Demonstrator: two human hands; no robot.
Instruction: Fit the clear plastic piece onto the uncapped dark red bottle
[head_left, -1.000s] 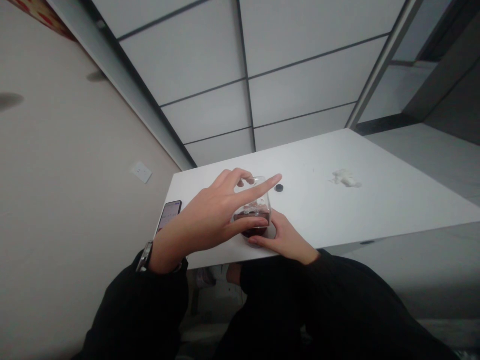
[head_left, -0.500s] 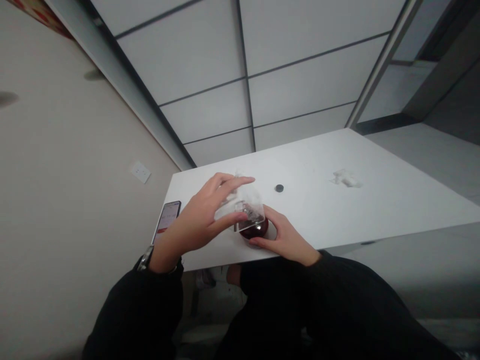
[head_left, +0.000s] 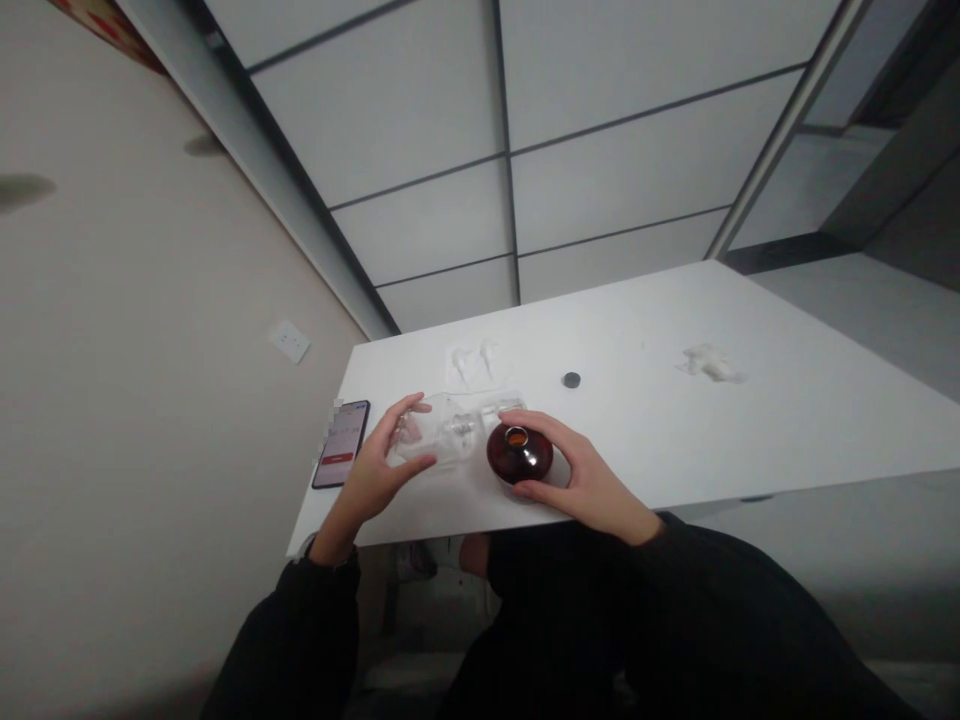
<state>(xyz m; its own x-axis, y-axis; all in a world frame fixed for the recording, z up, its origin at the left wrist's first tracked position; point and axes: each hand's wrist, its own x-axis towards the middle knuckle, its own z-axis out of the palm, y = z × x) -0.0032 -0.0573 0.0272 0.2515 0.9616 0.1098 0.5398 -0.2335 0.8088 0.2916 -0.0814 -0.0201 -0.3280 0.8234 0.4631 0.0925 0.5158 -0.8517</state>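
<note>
My right hand (head_left: 585, 475) curves around a round dark red glass bottle (head_left: 519, 452), which has a small orange-rimmed opening on top and stands on the white table (head_left: 637, 440). My left hand (head_left: 375, 465) grips a clear plastic case (head_left: 442, 430) by its sides, a little left of the bottle and apart from it. Its contents look like clear or silvery parts, too blurred to name. A further clear plastic piece (head_left: 501, 408) lies just behind the bottle.
A smartphone (head_left: 341, 445) with a lit screen lies by the table's left edge. Behind my hands are a white paper sheet (head_left: 469, 365), a small black disc (head_left: 571, 380) and a crumpled white tissue (head_left: 711, 363). A wall (head_left: 150, 400) runs along the table's left side.
My left hand has drawn the clear plastic case off the bottle and moved it left, uncovering the bottle's top. A white paper sheet now shows behind. My right hand stays on the bottle.
</note>
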